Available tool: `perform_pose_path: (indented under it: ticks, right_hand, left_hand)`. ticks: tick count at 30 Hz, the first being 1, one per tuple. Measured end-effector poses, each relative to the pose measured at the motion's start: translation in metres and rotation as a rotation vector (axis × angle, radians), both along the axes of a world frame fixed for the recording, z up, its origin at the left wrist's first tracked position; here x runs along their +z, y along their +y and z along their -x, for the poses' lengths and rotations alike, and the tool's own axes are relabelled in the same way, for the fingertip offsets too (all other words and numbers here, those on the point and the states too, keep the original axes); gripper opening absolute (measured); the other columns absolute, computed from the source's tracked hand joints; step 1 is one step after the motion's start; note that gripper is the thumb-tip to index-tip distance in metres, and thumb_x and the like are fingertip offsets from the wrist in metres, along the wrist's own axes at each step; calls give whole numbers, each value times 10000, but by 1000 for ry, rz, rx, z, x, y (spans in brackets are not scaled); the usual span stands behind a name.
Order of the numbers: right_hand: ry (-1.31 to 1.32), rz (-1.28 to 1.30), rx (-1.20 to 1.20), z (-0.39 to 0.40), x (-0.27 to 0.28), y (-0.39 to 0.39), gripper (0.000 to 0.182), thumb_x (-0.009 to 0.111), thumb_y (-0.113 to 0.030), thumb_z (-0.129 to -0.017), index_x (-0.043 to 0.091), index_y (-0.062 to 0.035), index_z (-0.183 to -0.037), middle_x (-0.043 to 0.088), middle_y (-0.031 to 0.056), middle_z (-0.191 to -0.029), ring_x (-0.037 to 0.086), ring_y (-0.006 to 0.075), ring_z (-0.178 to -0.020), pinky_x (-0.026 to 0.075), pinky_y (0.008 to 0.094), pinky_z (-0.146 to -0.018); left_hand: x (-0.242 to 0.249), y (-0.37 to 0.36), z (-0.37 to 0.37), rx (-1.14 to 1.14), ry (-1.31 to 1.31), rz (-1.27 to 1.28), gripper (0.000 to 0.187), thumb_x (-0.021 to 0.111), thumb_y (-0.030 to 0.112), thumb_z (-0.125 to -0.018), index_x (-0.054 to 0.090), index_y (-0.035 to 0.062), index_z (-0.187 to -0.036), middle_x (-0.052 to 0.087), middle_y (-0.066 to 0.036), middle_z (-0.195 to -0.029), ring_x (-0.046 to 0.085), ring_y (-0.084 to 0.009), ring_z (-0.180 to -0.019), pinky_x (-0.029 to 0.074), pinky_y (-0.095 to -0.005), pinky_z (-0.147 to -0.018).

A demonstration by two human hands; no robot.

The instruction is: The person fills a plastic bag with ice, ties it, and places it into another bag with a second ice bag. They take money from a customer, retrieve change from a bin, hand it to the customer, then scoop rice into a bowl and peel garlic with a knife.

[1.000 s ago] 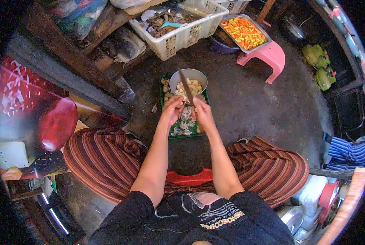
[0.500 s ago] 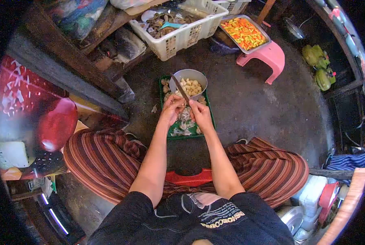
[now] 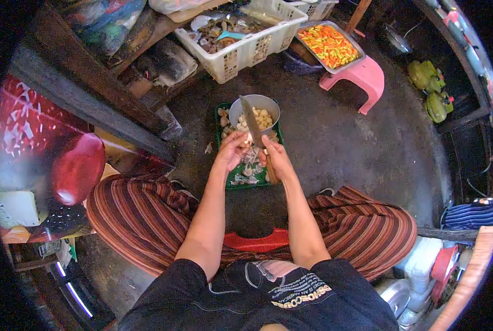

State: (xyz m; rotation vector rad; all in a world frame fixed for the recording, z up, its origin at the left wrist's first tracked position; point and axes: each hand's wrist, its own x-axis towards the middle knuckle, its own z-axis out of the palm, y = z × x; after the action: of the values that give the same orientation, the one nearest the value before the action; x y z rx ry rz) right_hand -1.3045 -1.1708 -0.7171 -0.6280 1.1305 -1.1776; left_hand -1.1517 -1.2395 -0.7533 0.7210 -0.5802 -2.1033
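My right hand [image 3: 275,159] is wrapped round the wooden handle of a knife [image 3: 252,121], whose blade points up and away over a grey bowl [image 3: 278,113]. Pale peeled garlic cloves [image 3: 262,118] lie in that bowl. My left hand [image 3: 234,150] pinches a small white clove [image 3: 249,139] just left of the blade. Under both hands is a green tray [image 3: 257,186], which holds the bowl, unpeeled garlic at its left side [image 3: 223,113] and loose papery skins [image 3: 246,175].
A white crate [image 3: 224,67] of mixed items stands beyond the tray. Right of it, a metal tray of red and yellow chillies [image 3: 330,45] rests by a pink stool [image 3: 362,83]. Green objects [image 3: 436,106] lie far right; a wooden frame [image 3: 108,107] stands left.
The knife blade has turned to show its broad side and stands more upright. My right hand has shifted slightly right and down, with the handle now showing below it.
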Motion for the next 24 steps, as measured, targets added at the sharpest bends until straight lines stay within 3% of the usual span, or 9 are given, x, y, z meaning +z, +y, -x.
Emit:
perform_pose_path:
  ticks: [5,9,14,19,24]
  right_hand:
    - [184,40,-31,-2,0,0,360,514,-424,-921,612,-89,-830,477,-38,-565,434,54,-496,341,212,-449]
    - [122,-18,-51,-2,7,0,358,509,-415,-925,623,-83,-856,467,-39,-556,431,54,-495,335,211,-449]
    - [164,11,-11,-5,8,2,362,517,-402,-926,578,-86,-760,465,-16,-537,414,66,-485,327,227,-462]
    - [239,62,-34,-6,-3,2,374,529,-419,-916,609,-76,-789,461,-42,-545,415,54,-468,323,219,-437]
    - [196,50,-86,-6,-12,1,373,536,-423,-912,608,-83,-777,472,-39,-547,425,55,-467,330,216,-433]
  left_hand:
    - [0,-2,4,1,-55,19,100,640,91,-836,557,61,-882,583,-32,-792,539,-113,-635,420,-207,-537]
    - [2,1,6,72,-47,-44,113,648,76,-831,556,48,-889,567,-38,-764,533,-114,-614,409,-211,-504]
    - [6,3,7,92,-43,-40,96,644,74,-833,558,50,-868,569,-30,-764,527,-105,-599,409,-209,-500]
    - [5,3,5,89,-58,-47,89,643,75,-833,558,50,-847,577,-24,-770,526,-108,-586,408,-210,-498]
    - [-3,2,1,53,-45,-5,94,648,76,-829,567,41,-860,590,-39,-813,560,-109,-680,440,-202,-549]
